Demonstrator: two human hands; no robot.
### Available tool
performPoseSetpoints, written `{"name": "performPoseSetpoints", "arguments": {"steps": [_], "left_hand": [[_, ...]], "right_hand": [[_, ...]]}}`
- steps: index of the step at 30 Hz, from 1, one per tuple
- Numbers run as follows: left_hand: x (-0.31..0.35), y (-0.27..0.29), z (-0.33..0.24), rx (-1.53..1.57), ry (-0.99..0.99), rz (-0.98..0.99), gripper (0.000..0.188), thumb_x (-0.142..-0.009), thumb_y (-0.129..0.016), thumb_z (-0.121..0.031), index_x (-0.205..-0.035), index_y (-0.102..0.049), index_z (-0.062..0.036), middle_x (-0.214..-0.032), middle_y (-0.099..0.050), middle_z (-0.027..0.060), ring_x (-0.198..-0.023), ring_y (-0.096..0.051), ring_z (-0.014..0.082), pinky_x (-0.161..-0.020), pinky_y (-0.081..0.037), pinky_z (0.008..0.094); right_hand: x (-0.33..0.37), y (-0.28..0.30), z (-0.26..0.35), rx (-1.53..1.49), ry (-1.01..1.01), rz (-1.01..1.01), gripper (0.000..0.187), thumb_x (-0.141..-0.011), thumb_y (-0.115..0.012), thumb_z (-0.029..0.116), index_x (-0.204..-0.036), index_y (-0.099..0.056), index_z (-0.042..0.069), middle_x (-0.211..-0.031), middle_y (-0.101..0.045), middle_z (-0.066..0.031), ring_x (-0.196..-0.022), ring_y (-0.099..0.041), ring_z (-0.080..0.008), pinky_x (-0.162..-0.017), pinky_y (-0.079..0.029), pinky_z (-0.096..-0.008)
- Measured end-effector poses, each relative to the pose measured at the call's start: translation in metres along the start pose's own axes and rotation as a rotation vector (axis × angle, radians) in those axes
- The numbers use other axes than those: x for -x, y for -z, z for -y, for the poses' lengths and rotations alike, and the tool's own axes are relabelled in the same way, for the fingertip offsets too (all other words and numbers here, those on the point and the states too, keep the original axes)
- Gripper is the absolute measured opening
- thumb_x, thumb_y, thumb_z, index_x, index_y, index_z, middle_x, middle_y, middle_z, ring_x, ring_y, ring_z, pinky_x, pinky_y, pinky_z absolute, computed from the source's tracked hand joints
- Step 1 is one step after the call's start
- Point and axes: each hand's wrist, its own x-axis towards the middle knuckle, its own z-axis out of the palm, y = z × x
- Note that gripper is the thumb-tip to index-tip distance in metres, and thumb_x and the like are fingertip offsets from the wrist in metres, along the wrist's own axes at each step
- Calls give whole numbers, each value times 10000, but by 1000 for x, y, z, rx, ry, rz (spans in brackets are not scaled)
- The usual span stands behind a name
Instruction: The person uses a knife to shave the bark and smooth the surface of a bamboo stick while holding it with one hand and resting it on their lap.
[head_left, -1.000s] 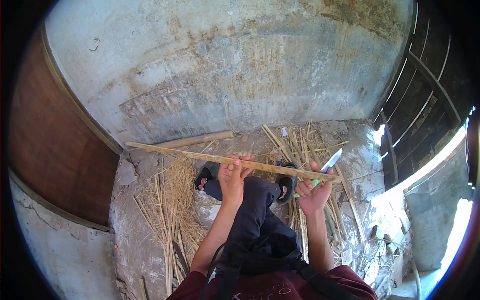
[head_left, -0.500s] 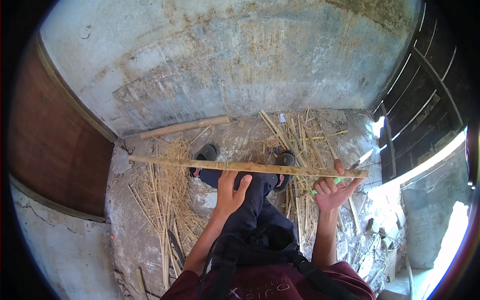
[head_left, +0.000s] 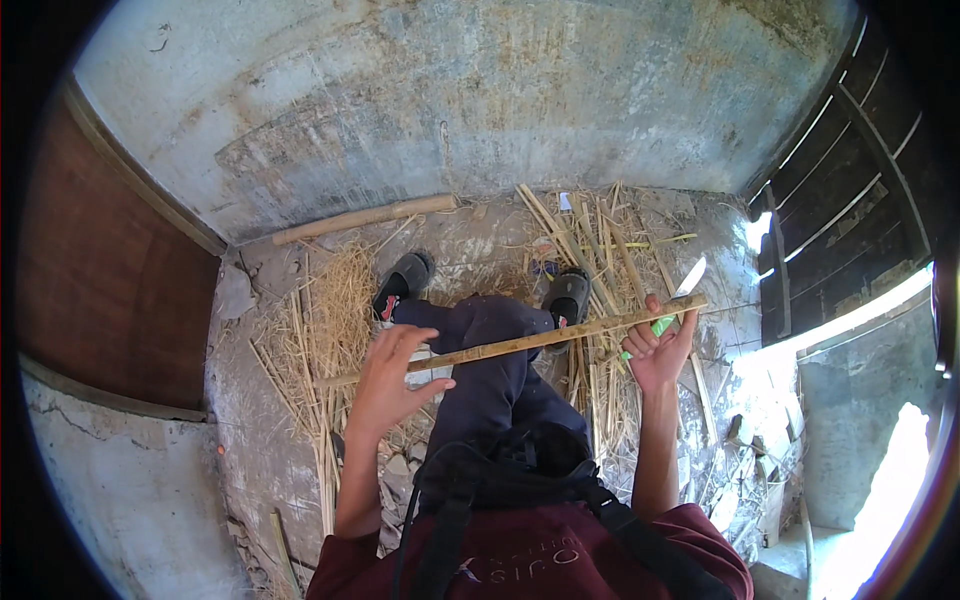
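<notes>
A long split bamboo strip [head_left: 520, 345] lies slantwise above my thighs, its right end higher in the picture. My right hand [head_left: 660, 355] grips that end together with a knife, whose green handle [head_left: 662, 326] sits in the fingers. The knife's bright blade [head_left: 691, 277] points up and away, beyond the strip. Toward the other end, my left hand [head_left: 390, 385] is open, thumb and fingers spread to either side of the strip. Part of the strip is hidden behind this hand, and I cannot tell whether they touch.
Fibrous shavings [head_left: 345, 300] and thin strips [head_left: 325, 430] cover the floor at left. More bamboo pieces [head_left: 605, 250] lie beyond my right shoe [head_left: 568, 298]. A thick bamboo pole [head_left: 365, 219] rests along the stained wall [head_left: 480, 110]. Rubble [head_left: 765, 450] lies at right.
My left hand has moved left and its fingers have spread apart. The strip has tilted, its left end coming nearer to me. My right hand still holds strip and knife, slightly higher.
</notes>
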Motion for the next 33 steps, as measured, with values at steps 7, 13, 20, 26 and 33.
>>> {"name": "performPoseSetpoints", "arguments": {"steps": [7, 13, 20, 26, 33], "left_hand": [[36, -40, 95, 2, 155, 298, 510, -873, -864, -326, -1269, -670, -69, -1184, -726, 201, -1127, -681, 435, -951, -529, 521], [45, -46, 107, 43, 195, 360, 381, -1074, -634, -379, -1034, -650, 0, -874, -695, 281, -888, -666, 520, -757, -498, 591], [33, -35, 74, 40, 286, 406, 418, -1096, -594, -423, -1043, -648, -12, -844, -664, 291, -859, -645, 527, -729, -469, 588], [21, -48, 52, 493, 251, 436, 429, -1150, -529, -422, -1023, -598, -18, -681, -528, 101, -637, -569, 231, -638, -457, 402], [-3, -46, 11, 893, 365, 499, 362, -1193, -436, -384, -1034, -541, -76, -709, -422, -39, -610, -394, 64, -557, -361, 265]], "right_hand": [[-8, -6, -2, -65, -9, -14, 711, -1078, -389, 747, -1225, -573, 76, -675, -423, 19, -513, -328, -94, -509, -283, -266], [-14, -12, -9, -92, 35, -132, 599, -1120, -407, 624, -1300, -565, 75, -821, -494, -20, -530, -340, -107, -517, -312, -271], [-14, 14, -21, 371, 352, -291, 283, -1159, -385, 403, -1234, -440, 137, -891, -583, -81, -550, -352, -104, -504, -280, -253], [5, -5, -36, 895, 452, -244, 186, -1136, -380, 277, -1272, -405, 153, -890, -551, -54, -566, -371, -84, -501, -283, -242], [21, -51, -59, 1505, 679, 224, 246, -989, -713, 30, -1213, -615, 53, -980, -715, -135, -826, -745, -309, -786, -581, -435]]}}
